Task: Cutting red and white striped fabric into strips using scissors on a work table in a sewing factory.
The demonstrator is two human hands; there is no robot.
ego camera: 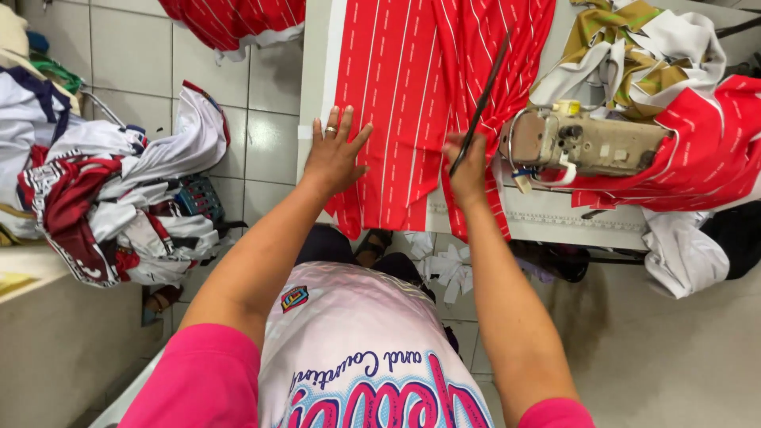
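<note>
Scissors (482,99) in right hand (468,170)

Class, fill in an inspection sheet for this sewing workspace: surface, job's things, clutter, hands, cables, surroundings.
Surface: white table, mostly covered.
Job's things: red striped fabric spread flat; scissors lying over it.
Clutter: sewing machine; crumpled fabrics behind it.
Hands: left hand flat on the fabric, ring on one finger; right hand holds the scissors.
Cables: white cord at the machine.
Surroundings: tiled floor; garment pile; scraps under the table.
</note>
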